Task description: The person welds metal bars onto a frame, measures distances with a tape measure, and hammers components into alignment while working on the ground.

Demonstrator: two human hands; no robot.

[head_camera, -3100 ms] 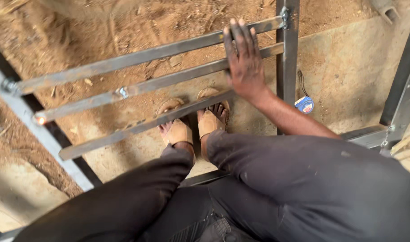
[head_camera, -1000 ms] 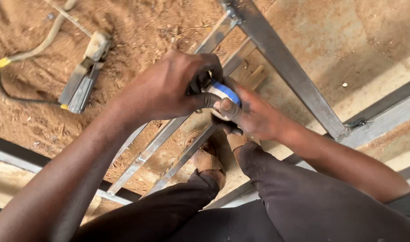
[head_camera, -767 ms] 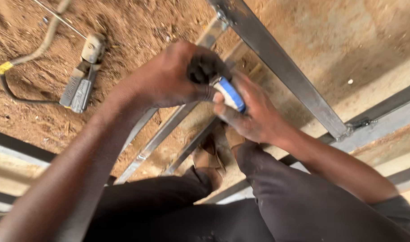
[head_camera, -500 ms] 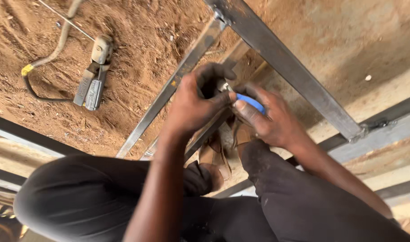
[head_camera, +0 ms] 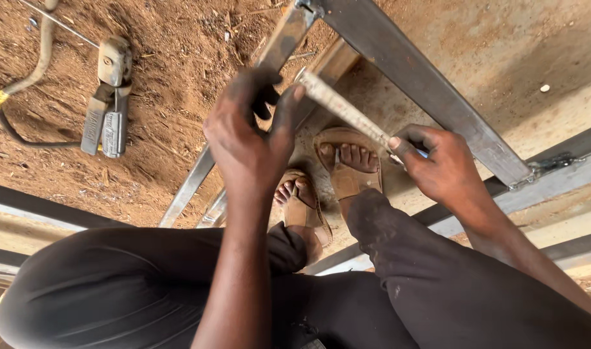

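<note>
Both hands pull out a tape measure. Left hand [head_camera: 247, 139] pinches the far end of the tape [head_camera: 344, 110] between thumb and fingers, up by a slanted metal bar [head_camera: 279, 45]. Right hand [head_camera: 441, 165] is closed around the tape case; only a tiny blue bit [head_camera: 423, 153] of it shows, and the rest is hidden inside the fist.

Stretched tight between the hands, the tape is a thin, pale strip. Its long side runs from upper left to lower right, sloping down toward the right hand. It hangs above two feet in tan sandals [head_camera: 344, 165].

A wide grey metal beam [head_camera: 424, 84] crosses behind the tape and meets another bar [head_camera: 560, 184] at the right. A clamp tool with a cable [head_camera: 108, 97] lies on the brown dirt at the left; its cable is cut off at the top edge. Dark trousers [head_camera: 147, 291] fill the bottom.
</note>
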